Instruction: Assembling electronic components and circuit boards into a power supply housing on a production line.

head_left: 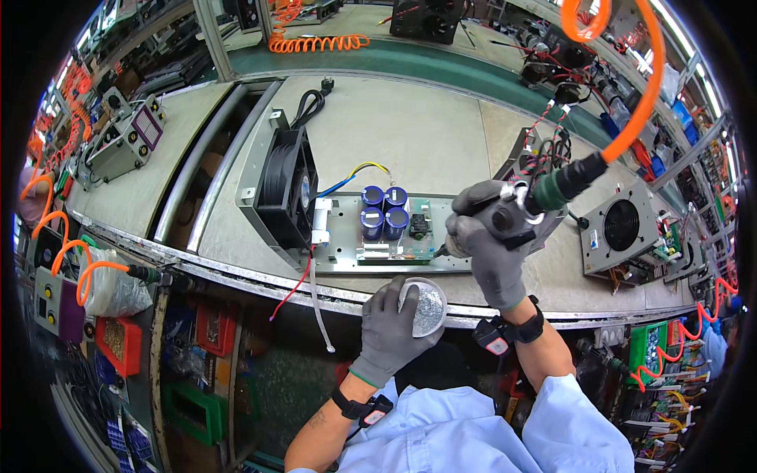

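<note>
Right hand [490,256], fingers wrapped round a grey-and-green air driver [538,197] right of centre, should keep it square to the green circuit board [415,244] mid-frame; left hand's [386,331] fingers clasp a round white dish [443,303], best held level, lower centre.

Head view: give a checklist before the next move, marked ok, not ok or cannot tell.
1. Round white bowl held by grey-gloved left hand: ok.
2. Grey handheld power tool gripped by grey-gloved right hand: ok.
3. Orange coiled hose joined to the tool: ok.
4. Tool's contact with the green circuit board: cannot tell, too small.
5. Thin white cable clear of the grey bench's front edge: not ok, hangs over it.
</note>
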`<state>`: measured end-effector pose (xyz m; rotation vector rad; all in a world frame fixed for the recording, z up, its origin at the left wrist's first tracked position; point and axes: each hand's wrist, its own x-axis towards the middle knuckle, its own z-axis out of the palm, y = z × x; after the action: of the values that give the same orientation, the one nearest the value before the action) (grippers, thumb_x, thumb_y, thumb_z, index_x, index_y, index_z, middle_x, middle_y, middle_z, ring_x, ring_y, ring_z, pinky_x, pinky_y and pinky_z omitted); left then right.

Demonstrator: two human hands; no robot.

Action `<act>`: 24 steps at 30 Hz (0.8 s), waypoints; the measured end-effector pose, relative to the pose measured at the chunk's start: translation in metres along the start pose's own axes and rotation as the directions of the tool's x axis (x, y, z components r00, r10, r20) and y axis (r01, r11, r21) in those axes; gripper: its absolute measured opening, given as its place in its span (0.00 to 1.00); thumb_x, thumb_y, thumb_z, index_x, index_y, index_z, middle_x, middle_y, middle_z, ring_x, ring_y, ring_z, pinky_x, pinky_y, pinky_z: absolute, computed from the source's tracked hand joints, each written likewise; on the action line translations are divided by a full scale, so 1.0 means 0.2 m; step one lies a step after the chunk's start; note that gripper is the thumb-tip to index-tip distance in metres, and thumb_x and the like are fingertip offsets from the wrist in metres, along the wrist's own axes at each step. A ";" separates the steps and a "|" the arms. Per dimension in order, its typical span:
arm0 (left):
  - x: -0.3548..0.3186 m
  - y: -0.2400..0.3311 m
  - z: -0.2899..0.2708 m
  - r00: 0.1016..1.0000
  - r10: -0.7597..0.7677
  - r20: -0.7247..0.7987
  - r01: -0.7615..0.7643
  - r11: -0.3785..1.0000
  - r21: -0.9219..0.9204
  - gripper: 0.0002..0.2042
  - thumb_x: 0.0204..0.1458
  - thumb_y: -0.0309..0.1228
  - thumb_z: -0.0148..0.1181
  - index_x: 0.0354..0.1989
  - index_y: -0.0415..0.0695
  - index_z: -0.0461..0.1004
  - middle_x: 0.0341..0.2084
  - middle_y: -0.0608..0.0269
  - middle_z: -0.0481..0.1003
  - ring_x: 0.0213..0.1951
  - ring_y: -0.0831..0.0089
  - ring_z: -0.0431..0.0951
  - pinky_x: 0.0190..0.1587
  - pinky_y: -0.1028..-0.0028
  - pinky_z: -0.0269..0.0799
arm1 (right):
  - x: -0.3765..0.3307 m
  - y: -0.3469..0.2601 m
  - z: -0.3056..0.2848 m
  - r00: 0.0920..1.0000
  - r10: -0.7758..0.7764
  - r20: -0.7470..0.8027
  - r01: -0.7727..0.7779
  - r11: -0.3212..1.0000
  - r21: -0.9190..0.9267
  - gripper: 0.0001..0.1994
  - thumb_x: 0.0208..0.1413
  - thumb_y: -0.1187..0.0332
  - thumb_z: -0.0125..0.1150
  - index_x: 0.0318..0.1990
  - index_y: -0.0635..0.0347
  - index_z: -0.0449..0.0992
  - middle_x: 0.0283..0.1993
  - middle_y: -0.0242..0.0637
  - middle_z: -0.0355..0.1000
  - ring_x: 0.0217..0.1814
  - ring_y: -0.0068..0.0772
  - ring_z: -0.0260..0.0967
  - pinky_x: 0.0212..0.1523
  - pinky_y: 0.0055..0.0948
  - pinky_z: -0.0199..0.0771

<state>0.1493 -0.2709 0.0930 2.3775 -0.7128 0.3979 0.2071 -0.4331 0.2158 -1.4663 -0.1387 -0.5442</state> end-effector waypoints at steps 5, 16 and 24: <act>0.00 0.00 0.00 0.999 -0.013 0.034 0.013 1.000 0.010 0.36 0.37 0.53 0.72 0.53 0.43 0.72 0.57 0.45 0.69 0.55 0.50 0.70 0.57 0.53 0.64 | 0.03 0.05 0.02 0.999 0.048 0.003 -0.048 0.998 -0.039 0.17 0.47 0.83 0.56 0.47 0.61 0.68 0.38 0.41 0.71 0.30 0.26 0.72 0.23 0.25 0.72; 0.01 0.01 0.02 0.999 -0.028 0.028 0.027 0.999 0.045 0.36 0.36 0.53 0.72 0.52 0.42 0.73 0.56 0.46 0.70 0.54 0.49 0.71 0.56 0.53 0.66 | 0.06 0.03 0.02 0.999 0.014 0.047 -0.011 0.998 -0.065 0.12 0.47 0.82 0.58 0.41 0.63 0.72 0.34 0.36 0.73 0.28 0.21 0.72 0.25 0.22 0.73; 0.02 0.03 0.02 1.000 -0.030 -0.004 0.030 0.998 0.060 0.36 0.35 0.52 0.73 0.52 0.42 0.73 0.55 0.46 0.70 0.53 0.49 0.71 0.55 0.53 0.67 | 0.03 0.09 0.03 0.999 -0.016 -0.035 0.011 0.989 -0.151 0.08 0.49 0.82 0.62 0.24 0.61 0.69 0.23 0.23 0.68 0.26 0.12 0.63 0.29 0.20 0.67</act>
<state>0.1485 -0.2787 0.0951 2.4403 -0.6712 0.4156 0.2214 -0.4292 0.2033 -1.6023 -0.0808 -0.6023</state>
